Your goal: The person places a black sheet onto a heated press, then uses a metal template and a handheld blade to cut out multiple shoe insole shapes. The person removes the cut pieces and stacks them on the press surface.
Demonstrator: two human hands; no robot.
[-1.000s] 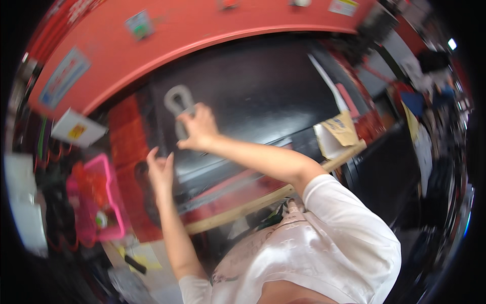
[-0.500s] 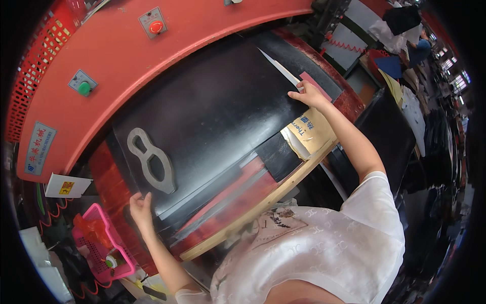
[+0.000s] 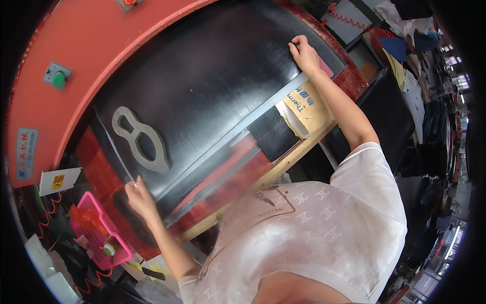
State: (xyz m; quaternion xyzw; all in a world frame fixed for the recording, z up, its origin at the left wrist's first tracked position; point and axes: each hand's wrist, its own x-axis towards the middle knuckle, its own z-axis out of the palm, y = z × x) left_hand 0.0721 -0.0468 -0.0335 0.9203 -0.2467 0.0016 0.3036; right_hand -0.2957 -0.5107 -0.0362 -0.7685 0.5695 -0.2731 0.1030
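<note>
Head view, cutting press bed. My arms are now spread to the two ends of the black sheet (image 3: pixel 212 86): a second ago my right hand (image 3: pixel 305 53) was on the grey die (image 3: pixel 140 140) near the left end, and half a second ago it had already crossed to the far edge. The die now lies free on the sheet at 9 o'clock of the bed, flat, untouched. I judge the die is placed and I am squaring or shifting the sheet under it.

Grip: my right hand is curled over the sheet's edge at 1 o'clock, fingers closed on it. My left hand (image 3: pixel 140 198) rests at the sheet's near-left corner, at 7 o'clock; fingers bent on the edge, but whether they pinch it I cannot tell.

Signs and packages: a grey box with a green button (image 3: pixel 58 77) on the red press frame (image 3: pixel 101 35) at 10 o'clock; below it a pale blue upright label (image 3: pixel 28 159); a white tag with a yellow square (image 3: pixel 58 181) at 8 o'clock; a pink basket (image 3: pixel 101 233) at 7 o'clock; a tan paper wrapper (image 3: pixel 309 109) with blue print under the sheet, at 2 o'clock.
</note>
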